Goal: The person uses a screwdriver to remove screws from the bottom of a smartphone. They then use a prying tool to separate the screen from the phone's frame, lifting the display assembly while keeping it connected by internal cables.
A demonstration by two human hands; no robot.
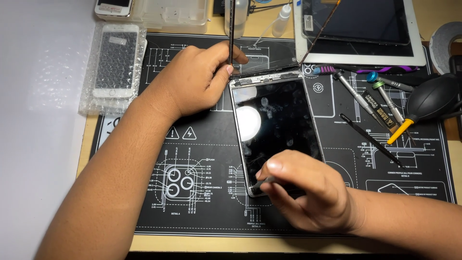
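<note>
On mat (202, 144), tablet (276, 130) lengthwise (top away).

Bright, even light falls from above. A round white glare spot sits on the tablet screen (276, 127), which also shows smudges. Soft shadows lie under both forearms on the mat (202, 144). The picture is sharp at centre; the far left is washed out pale.

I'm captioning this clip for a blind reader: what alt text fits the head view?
A person's right hand presses a thin tool at the bottom edge of a tablet on a black repair mat, while the left hand holds a lifted glass panel upright at its top edge. Screwdrivers lie to the right.
</note>
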